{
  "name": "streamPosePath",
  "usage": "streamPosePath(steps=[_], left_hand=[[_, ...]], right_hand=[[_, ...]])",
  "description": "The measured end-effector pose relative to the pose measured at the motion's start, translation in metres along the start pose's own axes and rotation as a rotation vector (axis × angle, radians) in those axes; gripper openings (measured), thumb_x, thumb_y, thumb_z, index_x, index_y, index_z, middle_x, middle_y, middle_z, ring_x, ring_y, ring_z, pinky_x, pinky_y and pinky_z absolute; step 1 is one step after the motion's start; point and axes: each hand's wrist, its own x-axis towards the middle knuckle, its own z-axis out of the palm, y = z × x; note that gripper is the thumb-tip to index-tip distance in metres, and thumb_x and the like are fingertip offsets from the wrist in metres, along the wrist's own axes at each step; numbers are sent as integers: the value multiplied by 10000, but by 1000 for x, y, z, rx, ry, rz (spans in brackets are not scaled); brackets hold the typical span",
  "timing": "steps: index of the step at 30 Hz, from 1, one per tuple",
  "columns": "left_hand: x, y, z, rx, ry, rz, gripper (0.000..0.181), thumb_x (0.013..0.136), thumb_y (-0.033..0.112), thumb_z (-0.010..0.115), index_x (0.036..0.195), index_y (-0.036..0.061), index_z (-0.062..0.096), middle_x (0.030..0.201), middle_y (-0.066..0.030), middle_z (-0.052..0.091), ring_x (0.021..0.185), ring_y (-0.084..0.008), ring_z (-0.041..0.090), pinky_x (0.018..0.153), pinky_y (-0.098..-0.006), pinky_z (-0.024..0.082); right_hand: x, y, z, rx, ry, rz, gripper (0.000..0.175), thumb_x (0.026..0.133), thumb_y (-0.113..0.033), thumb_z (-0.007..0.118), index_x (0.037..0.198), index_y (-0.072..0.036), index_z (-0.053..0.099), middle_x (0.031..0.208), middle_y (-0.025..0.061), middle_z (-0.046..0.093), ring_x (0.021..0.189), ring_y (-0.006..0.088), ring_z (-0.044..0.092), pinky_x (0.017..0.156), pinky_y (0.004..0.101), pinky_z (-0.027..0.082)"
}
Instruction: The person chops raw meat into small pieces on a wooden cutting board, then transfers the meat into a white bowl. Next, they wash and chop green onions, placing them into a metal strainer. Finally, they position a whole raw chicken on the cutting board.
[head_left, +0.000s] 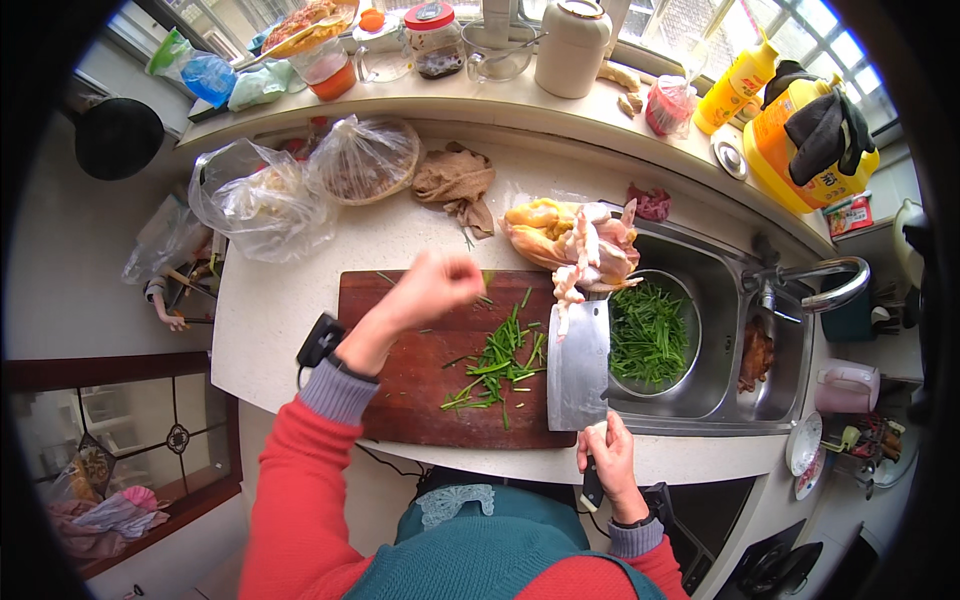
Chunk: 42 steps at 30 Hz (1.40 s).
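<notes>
My right hand (616, 463) is closed around the handle of a cleaver (579, 367), whose broad blade lies over the right edge of the wooden cutting board (405, 375) and the sink rim. My left hand (442, 283), blurred, is above the upper part of the board; a bit of green shows by its fingertips, and I cannot tell whether it is held. Cut green chives (499, 364) are scattered on the board. More cut chives (649, 334) fill a round metal bowl in the sink. A raw plucked chicken (574, 240) rests behind the board, its feet reaching towards the blade.
The steel sink (712, 397) has a faucet (832, 281) at its right and a brown piece of food (756, 352) in the small basin. Plastic bags (262, 202), a covered basket (367, 165) and a brown cloth (454, 180) lie behind. Jars and bottles line the windowsill (487, 97).
</notes>
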Motion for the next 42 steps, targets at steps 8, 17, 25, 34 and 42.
streamPosePath(steps=[8, 17, 25, 34, 42], left_hand=[[37, -54, -8, 540, 447, -25, 164, 805, 25, 622, 938, 37, 717, 889, -162, 684, 839, -338, 659, 758, -418, 521], [77, -91, -19, 767, 249, 354, 175, 726, -40, 625, 865, 45, 689, 906, -135, 589, 960, -322, 571, 819, -407, 498], [75, -87, -8, 957, 305, 258, 105, 713, -72, 595, 792, -17, 636, 918, -166, 599, 945, -346, 577, 804, -421, 503], [22, -69, -15, 520, 322, -170, 91, 785, 64, 633, 756, -16, 666, 779, -231, 654, 818, -406, 632, 759, -478, 493], [25, -62, 16, 819, 339, -83, 363, 773, 382, 749, 731, 22, 728, 782, -230, 634, 784, -391, 606, 739, -466, 487]], right_hand=[[0, -4, -1, -12, -2, 11, 93, 958, -24, 496, 956, 9, 409, 669, 59, 547, 488, 112, 537, 437, 240, 438], [-7, 6, -3, 14, 13, -14, 117, 962, -24, 510, 979, 25, 405, 673, 55, 549, 491, 109, 538, 440, 237, 433], [-7, 5, -4, 7, 4, -16, 125, 967, -36, 503, 985, 32, 400, 675, 56, 549, 498, 109, 541, 441, 241, 436], [-4, 6, -9, 14, -11, -14, 121, 964, -43, 503, 934, 7, 397, 671, 58, 543, 488, 108, 534, 435, 242, 436], [-5, 3, -11, 18, -17, -9, 126, 962, -37, 510, 919, -12, 394, 669, 53, 537, 492, 111, 542, 434, 240, 438]])
